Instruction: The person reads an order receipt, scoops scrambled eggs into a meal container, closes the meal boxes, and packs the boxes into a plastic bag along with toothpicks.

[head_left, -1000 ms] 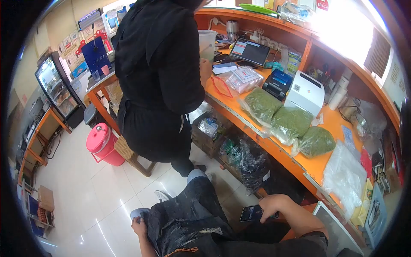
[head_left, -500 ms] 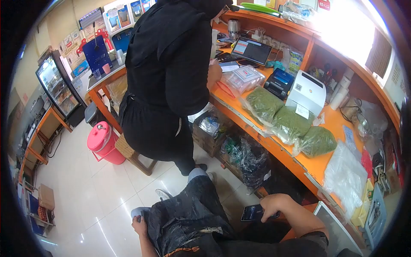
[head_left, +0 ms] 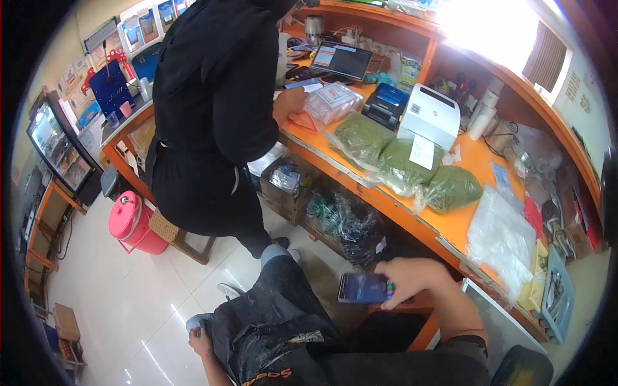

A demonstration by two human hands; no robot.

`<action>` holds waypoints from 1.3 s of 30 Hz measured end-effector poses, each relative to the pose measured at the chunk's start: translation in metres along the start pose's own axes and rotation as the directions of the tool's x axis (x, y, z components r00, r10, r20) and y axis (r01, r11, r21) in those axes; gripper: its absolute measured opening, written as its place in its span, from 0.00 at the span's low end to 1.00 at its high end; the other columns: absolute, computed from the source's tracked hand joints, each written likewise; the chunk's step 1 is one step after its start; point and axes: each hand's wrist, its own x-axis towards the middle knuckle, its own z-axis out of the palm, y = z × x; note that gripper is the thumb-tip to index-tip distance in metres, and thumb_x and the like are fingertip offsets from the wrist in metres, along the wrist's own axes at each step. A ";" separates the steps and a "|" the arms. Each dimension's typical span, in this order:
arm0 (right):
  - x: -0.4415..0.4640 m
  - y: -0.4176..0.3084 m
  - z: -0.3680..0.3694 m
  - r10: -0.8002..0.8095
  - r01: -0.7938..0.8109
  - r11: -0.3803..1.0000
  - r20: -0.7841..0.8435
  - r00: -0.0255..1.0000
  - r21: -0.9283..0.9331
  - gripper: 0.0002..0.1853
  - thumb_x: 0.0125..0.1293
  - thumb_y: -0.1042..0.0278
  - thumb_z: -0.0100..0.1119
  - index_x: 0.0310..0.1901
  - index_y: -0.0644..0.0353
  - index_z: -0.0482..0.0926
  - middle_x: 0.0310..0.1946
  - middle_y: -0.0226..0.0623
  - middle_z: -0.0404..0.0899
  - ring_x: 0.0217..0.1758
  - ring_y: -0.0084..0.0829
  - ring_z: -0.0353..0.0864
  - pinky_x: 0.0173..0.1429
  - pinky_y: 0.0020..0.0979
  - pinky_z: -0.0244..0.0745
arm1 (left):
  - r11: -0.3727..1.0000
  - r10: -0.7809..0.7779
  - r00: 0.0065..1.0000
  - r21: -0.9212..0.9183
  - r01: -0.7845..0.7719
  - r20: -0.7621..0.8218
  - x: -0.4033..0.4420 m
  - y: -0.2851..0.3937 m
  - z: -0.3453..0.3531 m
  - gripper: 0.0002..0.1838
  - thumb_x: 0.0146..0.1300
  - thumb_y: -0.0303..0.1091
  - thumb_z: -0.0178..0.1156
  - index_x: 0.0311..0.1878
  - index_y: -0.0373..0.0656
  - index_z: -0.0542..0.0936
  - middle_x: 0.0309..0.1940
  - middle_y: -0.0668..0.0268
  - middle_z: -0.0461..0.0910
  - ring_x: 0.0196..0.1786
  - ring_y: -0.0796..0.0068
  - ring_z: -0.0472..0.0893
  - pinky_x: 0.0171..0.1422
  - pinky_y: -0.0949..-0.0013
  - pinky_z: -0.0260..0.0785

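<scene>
My right hand (head_left: pixel 415 278) grips a smartphone (head_left: pixel 360 288) by one end, its dark screen facing up. The phone is above my lap, beside the counter front. On my left knee rests my left hand (head_left: pixel 201 342), at the edge of the dark apron (head_left: pixel 270 321). Its fingers are curled in, and whatever they hold, if anything, is hidden. On the orange counter (head_left: pixel 444 225), bags of green powder (head_left: pixel 364 135) lie in a row. A white label printer (head_left: pixel 430 114) stands behind them, with a printed label (head_left: pixel 421 152) hanging from its front over one bag.
A person in black (head_left: pixel 212 109) stands left of the counter, one hand (head_left: pixel 291 103) by a clear packet (head_left: pixel 331 101). A tablet (head_left: pixel 341 61) and a black printer (head_left: pixel 386 105) are farther back. Plastic bags (head_left: pixel 499 238) lie right. A pink bucket (head_left: pixel 136 225) and stool (head_left: pixel 183 235) stand left.
My right hand has lifted the phone a little and moved it left. The view has turned slightly right. More of the label shows at the white printer. My left hand stays on the knee.
</scene>
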 end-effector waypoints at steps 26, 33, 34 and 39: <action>-0.174 0.204 -0.003 0.831 -0.743 0.336 -0.554 -0.055 0.579 0.36 0.32 0.51 0.74 0.36 0.80 0.79 0.34 0.63 0.82 0.39 0.50 0.86 0.43 0.41 0.80 | 0.997 -0.034 0.999 0.068 0.037 -0.043 0.003 -0.004 0.007 0.17 0.59 0.43 0.61 0.50 0.47 0.82 0.65 0.61 0.72 0.67 0.53 0.67 0.69 0.51 0.62; -0.191 0.303 0.029 0.697 -0.595 0.548 -0.714 -0.064 0.588 0.36 0.31 0.57 0.75 0.41 0.77 0.75 0.37 0.59 0.82 0.41 0.47 0.85 0.45 0.42 0.79 | 0.998 -0.004 0.994 0.069 0.012 -0.111 -0.001 -0.010 0.009 0.18 0.58 0.45 0.61 0.50 0.49 0.82 0.64 0.60 0.72 0.67 0.52 0.67 0.69 0.50 0.62; -0.190 0.319 0.036 0.617 -0.669 0.527 -0.777 -0.122 0.523 0.37 0.31 0.58 0.76 0.42 0.77 0.75 0.37 0.59 0.82 0.42 0.47 0.85 0.45 0.43 0.79 | 0.997 -0.003 0.993 0.077 0.012 -0.119 0.000 -0.009 0.010 0.18 0.58 0.45 0.61 0.50 0.49 0.82 0.64 0.60 0.72 0.67 0.52 0.67 0.69 0.50 0.62; -0.194 0.329 0.037 0.656 -0.588 0.573 -0.749 -0.089 0.571 0.36 0.36 0.57 0.74 0.45 0.79 0.75 0.36 0.58 0.83 0.40 0.47 0.85 0.43 0.42 0.79 | 0.999 0.006 0.985 0.033 -0.001 -0.172 -0.011 0.009 -0.004 0.19 0.56 0.48 0.62 0.49 0.52 0.84 0.63 0.60 0.73 0.67 0.53 0.68 0.67 0.50 0.64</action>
